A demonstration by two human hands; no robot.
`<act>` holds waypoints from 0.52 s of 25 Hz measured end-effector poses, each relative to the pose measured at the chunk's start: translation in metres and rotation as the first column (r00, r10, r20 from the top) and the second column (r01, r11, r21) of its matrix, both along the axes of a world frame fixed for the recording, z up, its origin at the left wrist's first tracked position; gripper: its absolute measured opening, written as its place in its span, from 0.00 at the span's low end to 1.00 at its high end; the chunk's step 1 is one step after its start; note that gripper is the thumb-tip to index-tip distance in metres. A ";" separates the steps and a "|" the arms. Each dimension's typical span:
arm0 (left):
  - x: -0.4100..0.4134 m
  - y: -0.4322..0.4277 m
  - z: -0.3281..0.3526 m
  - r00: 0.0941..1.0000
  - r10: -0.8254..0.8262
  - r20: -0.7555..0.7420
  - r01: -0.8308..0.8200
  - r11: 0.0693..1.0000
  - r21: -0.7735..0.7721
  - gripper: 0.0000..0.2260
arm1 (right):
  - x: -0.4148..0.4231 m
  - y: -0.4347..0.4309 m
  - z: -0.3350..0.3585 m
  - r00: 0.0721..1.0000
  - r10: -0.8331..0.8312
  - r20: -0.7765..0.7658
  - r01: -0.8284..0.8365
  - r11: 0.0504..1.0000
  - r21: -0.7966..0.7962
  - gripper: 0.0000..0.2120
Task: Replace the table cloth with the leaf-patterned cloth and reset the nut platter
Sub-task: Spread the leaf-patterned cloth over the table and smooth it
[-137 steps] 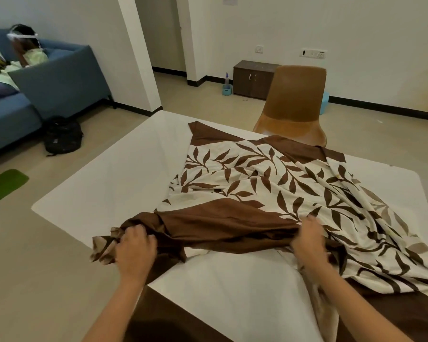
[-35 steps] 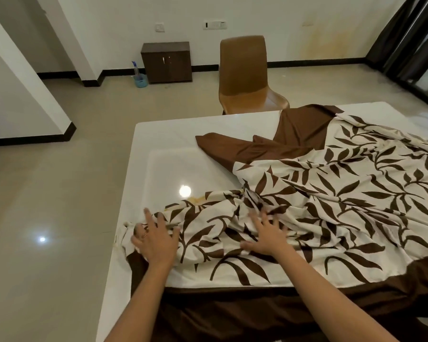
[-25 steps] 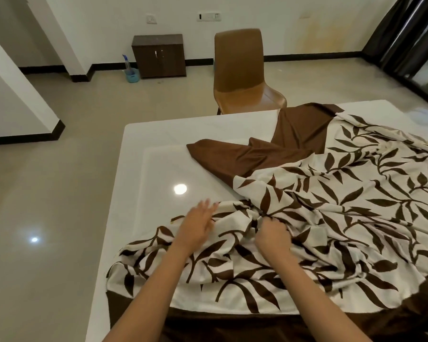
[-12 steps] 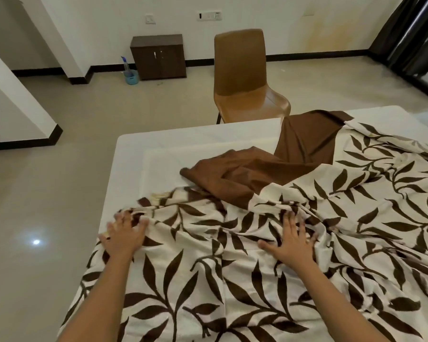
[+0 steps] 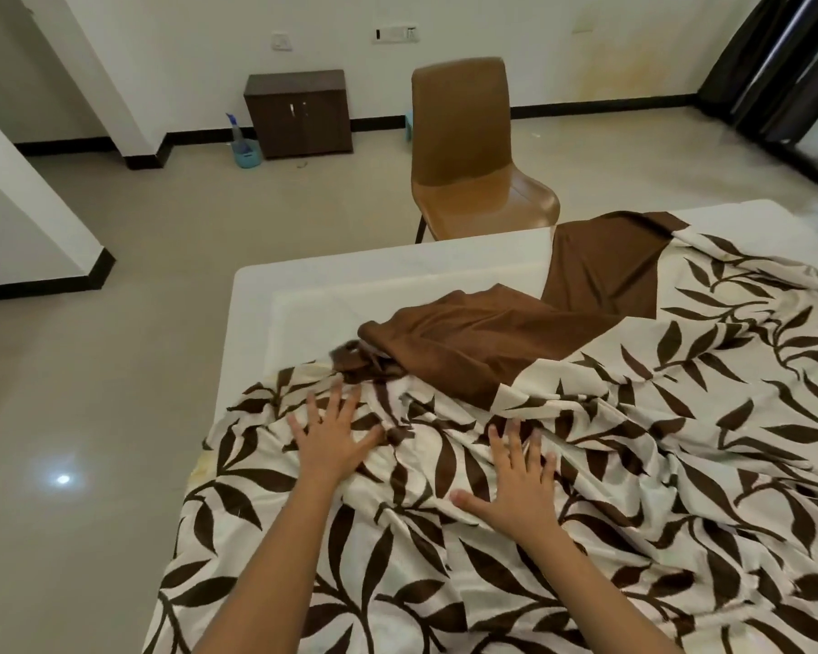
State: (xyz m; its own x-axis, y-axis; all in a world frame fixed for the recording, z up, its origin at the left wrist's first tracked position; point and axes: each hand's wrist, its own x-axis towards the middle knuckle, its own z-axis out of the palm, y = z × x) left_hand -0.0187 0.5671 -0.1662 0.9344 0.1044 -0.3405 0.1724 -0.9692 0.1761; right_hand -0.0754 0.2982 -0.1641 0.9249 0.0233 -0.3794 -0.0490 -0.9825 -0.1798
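Note:
The leaf-patterned cloth (image 5: 657, 441), cream with dark brown leaves and a plain brown border, lies rumpled over most of the white table (image 5: 350, 276). Its brown border is folded back in a bunch toward the far left corner. My left hand (image 5: 331, 439) presses flat on the cloth near the table's left edge, fingers spread. My right hand (image 5: 515, 483) lies flat on the cloth a little to the right, fingers straight. No nut platter is in view.
A brown plastic chair (image 5: 468, 148) stands at the table's far side. A small dark cabinet (image 5: 298, 113) and a blue caddy with a spray bottle (image 5: 245, 146) sit by the back wall. Dark curtains (image 5: 775, 63) hang at the right. Glossy tiled floor lies to the left.
Both hands have slid forward and inward over the cloth, my left hand moving right from the table's edge. The brown bunch at the far left has shifted slightly.

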 end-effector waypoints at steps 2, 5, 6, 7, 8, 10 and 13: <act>0.010 0.042 0.000 0.993 0.121 0.009 -0.120 0.993 -0.014 0.37 | -0.007 0.005 -0.001 1.000 -0.016 -0.001 0.016 1.000 -0.017 0.59; 0.029 0.109 0.009 0.980 0.187 -0.067 -0.189 0.982 -0.021 0.36 | -0.021 0.038 -0.002 1.000 0.005 0.013 -0.006 0.999 0.050 0.57; 0.034 0.125 0.014 0.973 0.204 -0.103 -0.208 0.978 -0.022 0.36 | -0.027 0.056 -0.002 0.999 0.028 0.022 -0.029 0.998 0.053 0.56; 0.039 0.138 0.017 0.965 0.228 -0.133 -0.230 0.973 -0.002 0.36 | -0.033 0.078 -0.001 0.999 0.049 0.021 -0.050 0.998 0.049 0.55; 0.042 0.146 0.021 0.953 0.268 -0.141 -0.266 0.963 0.033 0.36 | -0.039 0.100 -0.001 0.997 0.069 0.020 -0.070 0.997 0.046 0.54; 0.042 0.153 0.030 0.932 0.357 -0.067 -0.353 0.933 0.066 0.33 | -0.043 0.144 0.004 0.995 0.089 0.052 -0.092 0.993 0.075 0.52; 0.030 0.156 0.029 0.969 0.084 0.234 -0.073 0.996 -0.054 0.27 | -0.028 0.179 0.018 0.951 -0.053 0.305 -0.021 0.972 0.235 0.38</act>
State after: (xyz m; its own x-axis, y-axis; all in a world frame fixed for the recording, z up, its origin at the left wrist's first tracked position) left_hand 0.0115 0.7226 -0.1376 0.9783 0.1706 -0.1177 0.1964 -0.9444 0.2636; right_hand -0.1032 0.4771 -0.1464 0.9962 0.0606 -0.0624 0.0296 -0.9109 -0.4116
